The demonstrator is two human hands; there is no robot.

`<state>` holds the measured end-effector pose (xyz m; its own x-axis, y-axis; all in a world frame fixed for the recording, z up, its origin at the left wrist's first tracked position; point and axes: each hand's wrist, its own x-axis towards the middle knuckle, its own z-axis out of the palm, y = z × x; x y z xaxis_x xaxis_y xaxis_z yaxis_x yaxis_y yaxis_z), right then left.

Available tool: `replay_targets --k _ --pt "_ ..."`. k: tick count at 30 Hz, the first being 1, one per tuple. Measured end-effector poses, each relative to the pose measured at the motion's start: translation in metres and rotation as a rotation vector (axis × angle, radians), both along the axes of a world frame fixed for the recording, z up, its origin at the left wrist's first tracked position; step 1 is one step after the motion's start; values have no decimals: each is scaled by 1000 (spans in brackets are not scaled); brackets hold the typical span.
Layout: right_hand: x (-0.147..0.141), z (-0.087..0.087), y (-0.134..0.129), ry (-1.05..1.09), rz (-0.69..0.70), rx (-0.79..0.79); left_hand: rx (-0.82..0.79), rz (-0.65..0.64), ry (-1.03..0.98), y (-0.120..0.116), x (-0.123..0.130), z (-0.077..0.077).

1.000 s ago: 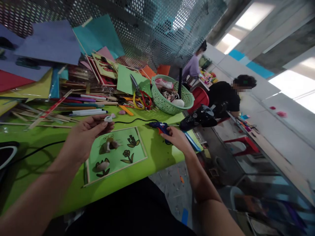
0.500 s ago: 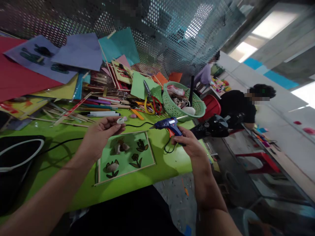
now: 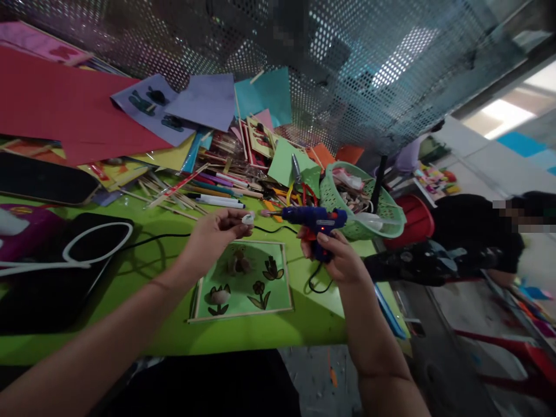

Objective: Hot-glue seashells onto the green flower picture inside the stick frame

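Between the thumb and fingers of my left hand (image 3: pixel 219 229) is a small whitish piece (image 3: pixel 248 220), like a shell or pebble. My right hand (image 3: pixel 341 255) is wrapped round the handle of a blue glue gun (image 3: pixel 319 219), whose small light glows red. Its nozzle points left, close to the whitish piece; I cannot tell whether they touch. Below both hands, a green picture (image 3: pixel 241 292) edged with thin sticks lies on the table, bearing flower shapes and shell-like pieces.
Behind the hands are markers (image 3: pixel 221 201), scissors (image 3: pixel 309 194), coloured paper (image 3: pixel 200 101) and a green basket (image 3: pixel 369 223) of small pieces. A black device (image 3: pixel 56 278) with a white cable (image 3: pixel 98 226) lies at left. A person in black (image 3: pixel 469 226) sits at right.
The glue gun has come nearer to the whitish piece, and its nozzle now points more directly at it. My view has turned left, so more of the table's left side shows.
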<state>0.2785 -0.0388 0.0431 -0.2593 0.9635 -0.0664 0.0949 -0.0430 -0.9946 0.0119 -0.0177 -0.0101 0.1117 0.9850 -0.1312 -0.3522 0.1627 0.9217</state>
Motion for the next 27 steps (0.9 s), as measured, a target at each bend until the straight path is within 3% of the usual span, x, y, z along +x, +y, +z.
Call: replay_targets --k 8,27 --pt "-6 -17 -14 -226 -46 83 42 -21 79 -4 3 6" --pt "-12 -17 -16 -366 -36 137 89 -30 142 -6 6 9"
